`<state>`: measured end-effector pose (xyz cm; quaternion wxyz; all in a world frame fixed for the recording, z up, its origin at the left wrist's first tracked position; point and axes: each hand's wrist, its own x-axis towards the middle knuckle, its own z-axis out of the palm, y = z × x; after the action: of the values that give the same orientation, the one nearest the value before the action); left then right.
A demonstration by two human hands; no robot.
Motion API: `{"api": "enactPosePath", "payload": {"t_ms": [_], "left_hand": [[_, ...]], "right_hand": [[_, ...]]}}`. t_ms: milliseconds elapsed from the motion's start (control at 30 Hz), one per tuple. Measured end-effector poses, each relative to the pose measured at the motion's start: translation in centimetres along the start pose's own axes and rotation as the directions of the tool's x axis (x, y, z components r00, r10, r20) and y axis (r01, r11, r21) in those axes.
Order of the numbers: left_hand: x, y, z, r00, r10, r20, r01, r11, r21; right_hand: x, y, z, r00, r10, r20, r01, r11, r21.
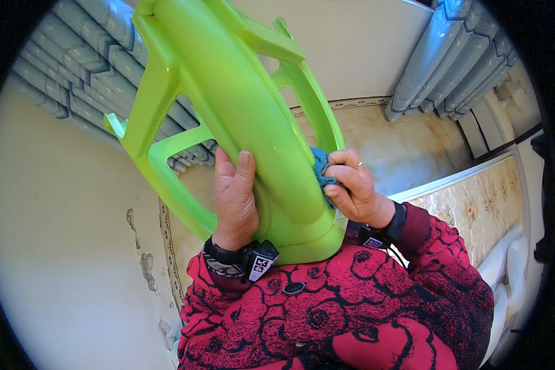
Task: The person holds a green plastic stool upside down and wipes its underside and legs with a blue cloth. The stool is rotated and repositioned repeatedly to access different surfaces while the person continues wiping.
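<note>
A bright green moulded plastic piece, with a long rounded body and open side frames, is held up tilted before my chest. Its lower end rests against or close to my jacket, and its top runs out of the picture. My left hand grips the left side of the body, thumb on the surface and the other fingers partly hidden. In my right hand is a bunched teal cloth, pressed against the right edge of the green plastic near the lower end.
Blue patterned curtains hang at the left, and more curtains at the upper right. The wall on the left has peeling patches. A table with a floral top stands at the right, beside a white curved object. Marbled tiles cover the floor.
</note>
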<state>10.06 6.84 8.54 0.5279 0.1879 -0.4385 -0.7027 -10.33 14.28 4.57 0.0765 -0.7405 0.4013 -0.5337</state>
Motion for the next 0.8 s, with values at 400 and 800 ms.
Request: {"api": "enactPosePath", "payload": {"t_ms": [400,800], "left_hand": [[-1.3,-0.7,0.6,0.999,0.045,0.016,-0.047,0.994,0.101],[-0.6,-0.2,-0.5,0.998,0.051,-0.021,-0.049,0.993,0.105]], "right_hand": [[7.3,8.8,-1.8,0.987,0.03,-0.156,-0.094,0.901,-0.423],[2.2,15.7,-0.2,0.966,0.247,-0.074,-0.257,0.904,-0.342]]}}
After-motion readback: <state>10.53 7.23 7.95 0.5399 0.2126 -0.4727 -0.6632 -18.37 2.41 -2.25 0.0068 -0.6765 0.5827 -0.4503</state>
